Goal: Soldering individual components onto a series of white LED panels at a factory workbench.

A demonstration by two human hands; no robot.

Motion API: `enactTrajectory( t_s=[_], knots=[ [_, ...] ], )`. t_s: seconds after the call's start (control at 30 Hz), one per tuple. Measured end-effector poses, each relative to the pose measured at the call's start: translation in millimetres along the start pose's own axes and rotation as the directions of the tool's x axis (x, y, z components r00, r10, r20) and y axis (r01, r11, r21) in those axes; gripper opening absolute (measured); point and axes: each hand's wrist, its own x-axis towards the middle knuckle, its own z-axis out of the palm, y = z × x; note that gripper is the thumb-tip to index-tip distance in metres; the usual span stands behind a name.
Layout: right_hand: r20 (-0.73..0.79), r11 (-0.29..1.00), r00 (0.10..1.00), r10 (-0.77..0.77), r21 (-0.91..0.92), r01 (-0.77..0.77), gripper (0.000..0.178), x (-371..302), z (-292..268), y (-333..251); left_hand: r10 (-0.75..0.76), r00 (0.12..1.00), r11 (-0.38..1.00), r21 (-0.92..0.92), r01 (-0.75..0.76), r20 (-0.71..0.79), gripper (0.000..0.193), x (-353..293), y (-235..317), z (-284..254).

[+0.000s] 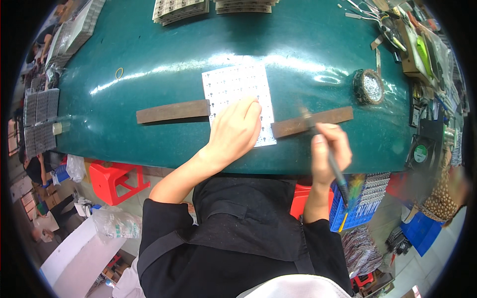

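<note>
A white sheet point(231, 79) with rows of small dark marks lies on the green tabletop. My left hand point(237, 126) rests on its lower half, fingers curled together; what they pinch, if anything, is hidden. Two brown flat bars lie beside the sheet, the left bar point(174, 112) touching its left edge and the right bar point(293, 127) at its right edge. Over the right bar, my right hand point(332, 151) grips a slim dark pen-shaped tool point(338, 175). Its upper tip is smeared by motion, and its lower end is yellow.
Stacked patterned panels point(181, 10) stand at the far edge. A round dark tub point(368, 87) with silvery contents sits at the right, near cluttered tools point(392, 37). A rubber band point(119, 73) lies at the left. Below stand a red stool point(112, 181) and blue crate point(365, 198).
</note>
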Motion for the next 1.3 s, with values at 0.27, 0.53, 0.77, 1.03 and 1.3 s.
enactTrajectory(
  t_s=[0.27, 0.53, 0.77, 1.03, 1.3],
  knots=[
    [0.122, 0.961, 0.98, 0.156, 0.21, -0.179, 0.014, -5, -7, -14, -0.002, 1.0, 1.0, -0.01, 0.002, -0.027, 0.013, 2, -5, 7],
    [0.154, 0.968, 0.972, 0.178, 0.147, -0.201, 0.012, -10, 15, -8, 0.034, 0.998, 0.999, 0.001, -0.034, -0.06, 0.011, 3, -7, 9],
    [0.181, 0.979, 0.971, 0.159, 0.094, -0.178, 0.012, -14, 11, -5, -0.003, 1.0, 1.0, 0.014, 0.004, -0.029, 0.012, 0, -3, 9],
    [-0.377, 0.914, 0.923, 0.084, -0.341, -0.222, 0.025, 28, -46, 13, -0.012, 0.998, 0.999, -0.046, 0.01, -0.063, 0.014, 3, -2, 1],
    [0.233, 0.975, 0.971, 0.061, -0.222, -0.008, 0.016, 15, -32, 15, -0.156, 0.983, 0.956, -0.235, 0.176, 0.098, 0.01, 3, -10, -8]
  ],
)
